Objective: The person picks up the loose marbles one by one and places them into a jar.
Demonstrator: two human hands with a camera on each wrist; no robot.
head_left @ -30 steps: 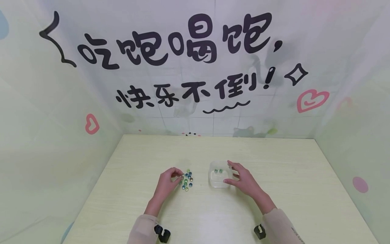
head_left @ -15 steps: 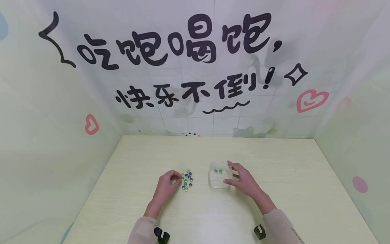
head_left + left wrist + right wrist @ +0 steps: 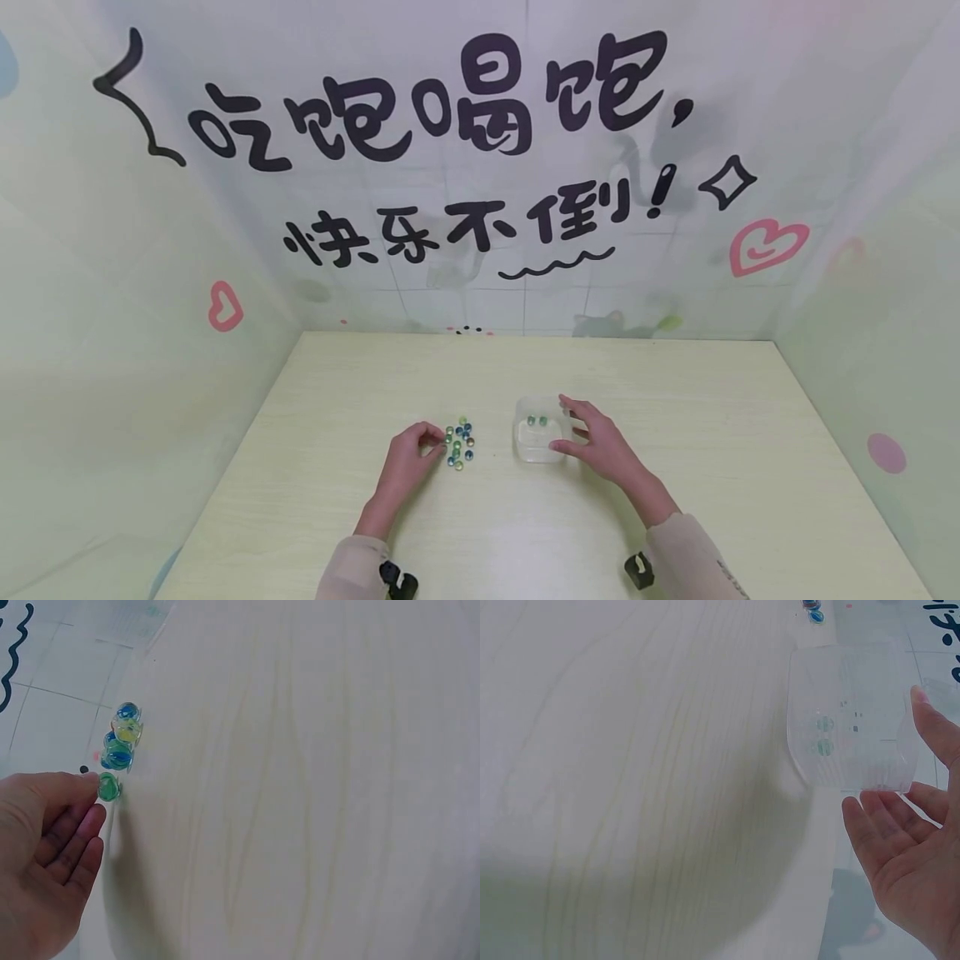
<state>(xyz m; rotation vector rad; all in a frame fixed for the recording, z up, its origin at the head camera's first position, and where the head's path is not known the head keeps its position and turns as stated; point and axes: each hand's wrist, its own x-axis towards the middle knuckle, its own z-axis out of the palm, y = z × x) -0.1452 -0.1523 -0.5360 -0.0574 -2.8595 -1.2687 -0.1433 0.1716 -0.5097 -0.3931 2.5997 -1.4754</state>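
Several small glass marbles (image 3: 458, 442), blue, green and amber, lie in a loose cluster on the table. At the cluster's left side is my left hand (image 3: 412, 457); in the left wrist view its thumb and index finger pinch a green marble (image 3: 109, 787) at the tips, the other fingers loosely bent. More marbles (image 3: 118, 754) sit just beyond it. A clear square plastic box (image 3: 537, 448) stands right of the cluster, with two green marbles (image 3: 537, 421) inside. My right hand (image 3: 602, 442) holds the box from its right side, thumb and fingers spread around the wall.
The pale wood-grain table (image 3: 495, 533) reaches back to a printed cloth wall (image 3: 480, 308). Similar cloth walls stand at the left and right. Black wrist mounts (image 3: 639, 571) sit near both sleeves.
My left hand has shifted slightly down and left along the cluster, and its fingertips have drawn closer together. The right hand and box stay put.
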